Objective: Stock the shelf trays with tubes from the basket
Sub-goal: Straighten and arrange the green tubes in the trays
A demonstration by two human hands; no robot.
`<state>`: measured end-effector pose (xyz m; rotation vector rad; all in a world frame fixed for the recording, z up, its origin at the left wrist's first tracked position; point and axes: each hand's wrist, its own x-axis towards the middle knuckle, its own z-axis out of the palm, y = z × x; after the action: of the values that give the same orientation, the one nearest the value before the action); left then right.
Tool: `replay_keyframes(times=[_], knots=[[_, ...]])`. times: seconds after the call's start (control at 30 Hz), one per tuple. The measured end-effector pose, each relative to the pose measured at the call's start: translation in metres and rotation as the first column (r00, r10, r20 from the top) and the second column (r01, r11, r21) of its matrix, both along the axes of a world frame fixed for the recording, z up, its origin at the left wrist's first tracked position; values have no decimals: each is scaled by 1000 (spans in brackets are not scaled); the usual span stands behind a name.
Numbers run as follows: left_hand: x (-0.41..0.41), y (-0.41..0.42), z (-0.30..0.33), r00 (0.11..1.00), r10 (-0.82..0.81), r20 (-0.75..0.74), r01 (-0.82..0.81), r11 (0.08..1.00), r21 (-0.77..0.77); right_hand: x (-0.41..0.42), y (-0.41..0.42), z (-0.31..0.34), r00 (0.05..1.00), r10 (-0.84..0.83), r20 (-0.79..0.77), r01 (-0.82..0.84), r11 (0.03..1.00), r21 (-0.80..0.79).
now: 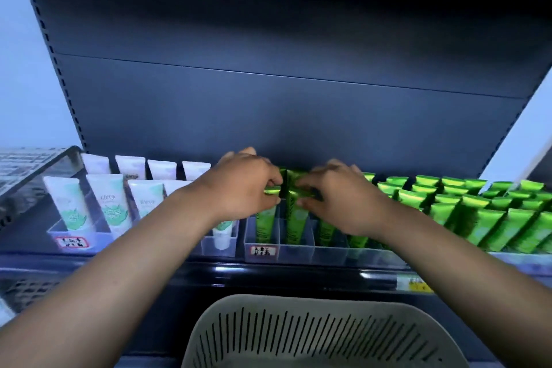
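Green tubes [294,218] stand upright in a clear divided tray [298,251] on the shelf, with many more green tubes [484,212] filling the rows to the right. My left hand [242,185] and my right hand [340,194] meet over the leftmost green rows, each pinching the crimped top of a green tube. White tubes with green print [110,206] stand in a clear tray [74,236] on the left. The grey slotted basket [310,334] sits below the shelf at the bottom centre; the visible part of its inside shows no tubes.
A dark back panel [283,116] rises behind the trays. A clear acrylic end guard [38,170] closes the shelf's left end. Handwritten labels [263,251] are stuck on the tray fronts, and a yellow price tag [418,285] sits on the shelf rail.
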<state>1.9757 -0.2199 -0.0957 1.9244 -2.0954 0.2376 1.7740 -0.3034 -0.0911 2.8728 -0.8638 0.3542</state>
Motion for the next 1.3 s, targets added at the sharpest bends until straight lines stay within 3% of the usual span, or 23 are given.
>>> replay_keyframes(times=[0.17, 0.4, 0.77, 0.97, 1.1, 1.3], knots=[[6, -5, -7, 999, 23, 22, -23, 1000, 11, 8, -4, -10, 999, -41, 8, 41, 999, -13], [6, -13, -6, 997, 21, -72, -24, 999, -37, 5, -9, -4, 992, -109, 66, 102, 989, 106], [0, -13, -6, 991, 17, -133, -24, 998, -53, 5, -3, -2, 988, -101, 118, 82, 985, 153], [-16, -17, -13, 998, -27, -62, 23, 998, -59, -2, -5, 9, 993, -75, 91, 54, 974, 219], [-21, -21, -12, 998, -36, -59, 33, 998, -50, -27, -25, 29, 977, -137, 163, 91, 961, 260], [-23, -26, -11, 996, -38, -80, 33, 998, -61, -54, -36, 11, 978, -206, -12, 204, 957, 207]])
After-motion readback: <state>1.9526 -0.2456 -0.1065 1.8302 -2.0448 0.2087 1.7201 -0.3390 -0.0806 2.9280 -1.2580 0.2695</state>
